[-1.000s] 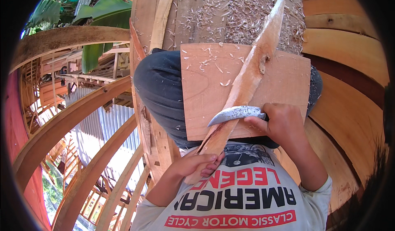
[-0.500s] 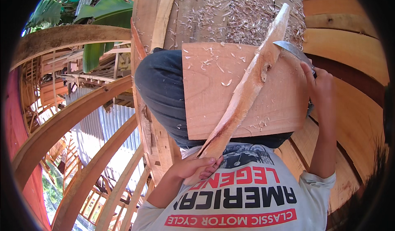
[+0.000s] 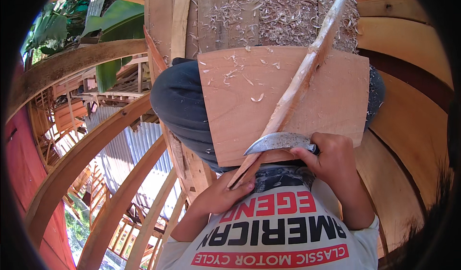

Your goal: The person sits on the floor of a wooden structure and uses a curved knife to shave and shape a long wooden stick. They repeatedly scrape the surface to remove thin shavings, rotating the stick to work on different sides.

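Note:
A long, slightly crooked branch (image 3: 291, 91), mostly stripped pale with a dark split near its lower end, slants across a flat wooden board (image 3: 336, 109) on my lap. My left hand (image 3: 224, 192) is closed round its lower end, close to my shirt. In my right hand (image 3: 334, 155) is a knife with a curved blade (image 3: 278, 141), its dark handle mostly covered by my fingers. The blade lies across the branch, a short way above my left hand, with its tip pointing left. The branch's far end reaches past the board's far edge.
Curly wood shavings (image 3: 288, 13) cover the planks beyond the board, and a few lie on the board. Curved wooden ribs (image 3: 91, 162) stand at the left, with corrugated metal sheets (image 3: 144, 147) behind them. Curved planks (image 3: 408, 111) rise at the right.
My right hand has brought the knife from near the branch's far end down toward my left hand. The branch has turned, its narrow side now showing, and its far end has shifted farther away.

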{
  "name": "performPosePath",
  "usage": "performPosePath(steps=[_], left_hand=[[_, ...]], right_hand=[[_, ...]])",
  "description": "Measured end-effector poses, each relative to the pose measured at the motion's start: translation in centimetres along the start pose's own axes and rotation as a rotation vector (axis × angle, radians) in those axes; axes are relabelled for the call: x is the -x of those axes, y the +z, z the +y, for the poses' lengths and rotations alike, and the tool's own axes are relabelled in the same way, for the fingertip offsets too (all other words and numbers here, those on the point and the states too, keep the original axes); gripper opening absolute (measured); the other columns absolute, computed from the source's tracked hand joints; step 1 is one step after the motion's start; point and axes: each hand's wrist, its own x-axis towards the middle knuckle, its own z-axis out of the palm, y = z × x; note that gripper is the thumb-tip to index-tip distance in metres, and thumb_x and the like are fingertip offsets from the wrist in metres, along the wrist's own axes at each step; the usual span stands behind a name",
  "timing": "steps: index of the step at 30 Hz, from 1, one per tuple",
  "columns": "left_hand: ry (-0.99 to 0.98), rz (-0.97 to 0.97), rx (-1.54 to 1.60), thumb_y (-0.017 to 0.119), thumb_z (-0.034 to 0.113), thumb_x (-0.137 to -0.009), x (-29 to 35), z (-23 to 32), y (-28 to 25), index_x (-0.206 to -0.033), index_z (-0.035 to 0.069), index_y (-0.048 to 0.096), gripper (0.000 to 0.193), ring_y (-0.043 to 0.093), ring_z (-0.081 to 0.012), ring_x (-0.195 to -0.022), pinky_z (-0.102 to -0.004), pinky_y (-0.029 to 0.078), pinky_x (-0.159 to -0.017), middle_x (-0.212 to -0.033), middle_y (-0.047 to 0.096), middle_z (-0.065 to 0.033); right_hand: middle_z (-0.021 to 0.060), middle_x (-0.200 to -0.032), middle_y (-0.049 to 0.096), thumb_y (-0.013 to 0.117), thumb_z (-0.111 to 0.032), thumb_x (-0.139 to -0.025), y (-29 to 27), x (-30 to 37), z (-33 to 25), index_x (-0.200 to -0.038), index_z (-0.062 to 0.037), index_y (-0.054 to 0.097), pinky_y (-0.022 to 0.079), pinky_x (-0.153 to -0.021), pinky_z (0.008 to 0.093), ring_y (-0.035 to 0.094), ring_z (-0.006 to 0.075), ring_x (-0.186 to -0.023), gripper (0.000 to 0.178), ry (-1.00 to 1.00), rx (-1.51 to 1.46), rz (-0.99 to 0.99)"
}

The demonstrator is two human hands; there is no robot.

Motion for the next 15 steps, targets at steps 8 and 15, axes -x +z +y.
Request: performPosePath(steps=[8, 15], left_hand=[[0.05, 0.114, -0.061, 0.055, 0.022, -0.091, -0.3, -0.5, 1.8, -0.093, 0.0, 0.053, 0.022, 0.046, -0.0128, -0.075, -0.0271, 0.039, -0.071, -0.078, 0.053, -0.0055], [0.123, 0.072, -0.125, 0.055, 0.02, -0.09, -0.3, -1.1, 1.1, -0.093, 0.001, 0.051, 0.02, 0.045, -0.0122, -0.072, -0.0274, 0.038, -0.067, -0.075, 0.05, -0.0053]], right_hand=[[0.0152, -0.057, 0.058, 0.068, -0.054, -0.072, -1.9, -2.0, 1.8, -0.061, -0.002, 0.062, 0.046, -0.049, 0.0364, 0.059, 0.0299, -0.051, 0.054, -0.012, 0.148, 0.19], [0.019, -0.056, 0.056, 0.065, -0.048, -0.08, -5.2, -4.2, 6.5, -0.066, 0.0045, 0.061, 0.043, -0.047, 0.0378, 0.056, 0.0341, -0.05, 0.054, 0.427, -0.039, 0.389]])
